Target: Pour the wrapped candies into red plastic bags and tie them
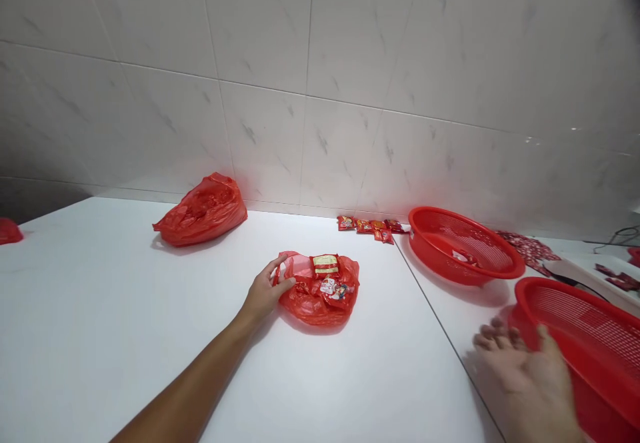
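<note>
My left hand (265,291) reaches out over the white table (100,323) and pinches the left edge of a small red plastic bag (320,290) that holds several red snack packets. My right hand (525,366) is at the lower right, fingers spread and slightly blurred, resting against the rim of the nearer red plastic basket (590,343). It holds nothing.
A second red basket (465,246) sits farther back with a packet inside. Loose red packets (370,225) lie by the tiled wall. Another filled red bag (203,210) rests at the back left. More red wrappers (530,246) and a red thing (9,231) lie at the edges.
</note>
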`<action>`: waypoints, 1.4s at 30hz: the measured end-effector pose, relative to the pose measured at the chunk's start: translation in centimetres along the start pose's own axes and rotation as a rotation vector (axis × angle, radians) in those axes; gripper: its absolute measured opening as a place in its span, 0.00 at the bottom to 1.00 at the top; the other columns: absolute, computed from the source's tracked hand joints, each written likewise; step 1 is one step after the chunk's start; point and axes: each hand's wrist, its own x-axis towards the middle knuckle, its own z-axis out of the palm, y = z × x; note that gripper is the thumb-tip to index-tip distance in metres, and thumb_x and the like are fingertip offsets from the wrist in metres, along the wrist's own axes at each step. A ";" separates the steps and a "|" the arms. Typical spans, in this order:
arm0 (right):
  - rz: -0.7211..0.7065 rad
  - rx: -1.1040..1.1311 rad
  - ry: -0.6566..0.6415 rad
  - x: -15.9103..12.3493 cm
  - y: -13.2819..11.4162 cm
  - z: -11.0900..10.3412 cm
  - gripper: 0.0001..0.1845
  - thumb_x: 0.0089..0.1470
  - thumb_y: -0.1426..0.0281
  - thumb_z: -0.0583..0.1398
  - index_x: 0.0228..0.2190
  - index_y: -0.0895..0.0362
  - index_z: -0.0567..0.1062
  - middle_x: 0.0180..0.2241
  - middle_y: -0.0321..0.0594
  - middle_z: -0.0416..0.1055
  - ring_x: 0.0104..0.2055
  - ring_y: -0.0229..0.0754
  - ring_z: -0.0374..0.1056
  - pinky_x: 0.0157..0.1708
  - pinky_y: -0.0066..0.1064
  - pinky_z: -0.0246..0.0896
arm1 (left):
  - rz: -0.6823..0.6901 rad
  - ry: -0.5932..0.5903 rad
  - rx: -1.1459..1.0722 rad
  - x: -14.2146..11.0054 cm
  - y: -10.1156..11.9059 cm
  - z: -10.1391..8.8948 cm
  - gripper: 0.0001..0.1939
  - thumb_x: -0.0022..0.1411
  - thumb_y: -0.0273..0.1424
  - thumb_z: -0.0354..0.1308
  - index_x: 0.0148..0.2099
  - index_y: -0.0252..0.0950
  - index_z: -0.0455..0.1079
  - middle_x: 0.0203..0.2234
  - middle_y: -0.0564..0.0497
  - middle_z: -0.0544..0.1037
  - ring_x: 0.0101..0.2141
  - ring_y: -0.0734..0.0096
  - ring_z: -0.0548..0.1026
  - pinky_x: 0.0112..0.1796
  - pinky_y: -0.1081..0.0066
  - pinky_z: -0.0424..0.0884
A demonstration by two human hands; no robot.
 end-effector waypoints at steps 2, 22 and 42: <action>0.023 -0.139 -0.204 -2.2 2.2 4.2 0.20 0.47 0.54 0.68 0.32 0.50 0.64 0.32 0.38 0.72 0.32 0.45 0.71 0.31 0.38 0.69 | 0.006 0.005 0.020 0.1 -0.2 0.0 0.44 0.53 0.39 0.74 0.69 0.36 0.67 0.52 0.39 0.82 0.47 0.52 0.83 0.46 0.62 0.80; -0.623 -1.143 -0.988 -7.9 0.7 24.4 0.16 0.57 0.57 0.65 0.23 0.52 0.82 0.51 0.41 0.79 0.53 0.51 0.74 0.47 0.37 0.64 | 0.149 0.132 -0.011 0.2 -0.3 -0.5 0.45 0.57 0.37 0.71 0.73 0.38 0.60 0.32 0.53 0.78 0.32 0.70 0.77 0.38 0.71 0.76; -0.751 -0.238 -0.729 -8.0 -1.0 24.1 0.15 0.57 0.57 0.69 0.42 0.52 0.82 0.53 0.46 0.79 0.59 0.53 0.73 0.57 0.47 0.69 | 0.561 0.375 0.002 1.6 16.8 3.5 0.19 0.60 0.37 0.70 0.51 0.38 0.74 0.30 0.52 0.81 0.36 0.66 0.82 0.46 0.63 0.79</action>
